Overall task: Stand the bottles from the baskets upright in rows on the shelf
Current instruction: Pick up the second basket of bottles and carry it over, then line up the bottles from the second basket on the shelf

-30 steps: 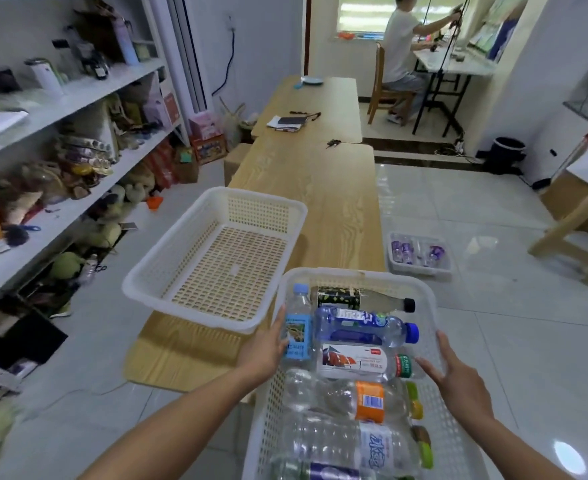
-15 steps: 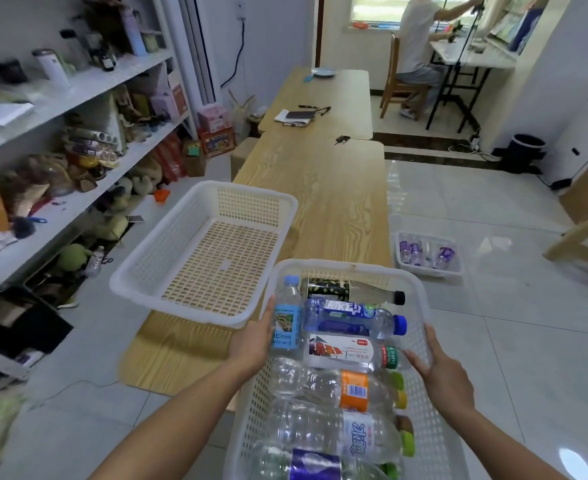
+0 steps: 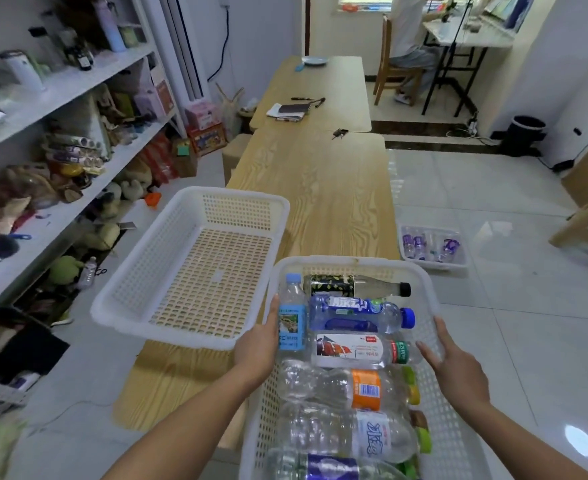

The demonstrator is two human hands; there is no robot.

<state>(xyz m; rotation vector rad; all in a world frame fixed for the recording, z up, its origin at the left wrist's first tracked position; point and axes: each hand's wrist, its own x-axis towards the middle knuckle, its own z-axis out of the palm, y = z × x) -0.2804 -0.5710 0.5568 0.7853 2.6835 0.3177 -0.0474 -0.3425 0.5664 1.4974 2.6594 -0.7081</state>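
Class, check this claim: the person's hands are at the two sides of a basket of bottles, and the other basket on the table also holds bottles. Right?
Wrong on one point: the head view shows the other basket on the table empty. The left hand and right hand are indeed at the two sides of the basket of bottles.

Baskets: there were two white mesh ones, an empty basket (image 3: pixel 237 195) and a filled basket (image 3: pixel 348 261).
Bottles (image 3: pixel 355 313): seven showed in the filled basket.
Hands: there were two, the left hand (image 3: pixel 256 351) and the right hand (image 3: pixel 459 372).
Wooden tables (image 3: pixel 320 188): there were two.
Floor tub (image 3: pixel 434 266): there was one; its bottles were too blurred to count.
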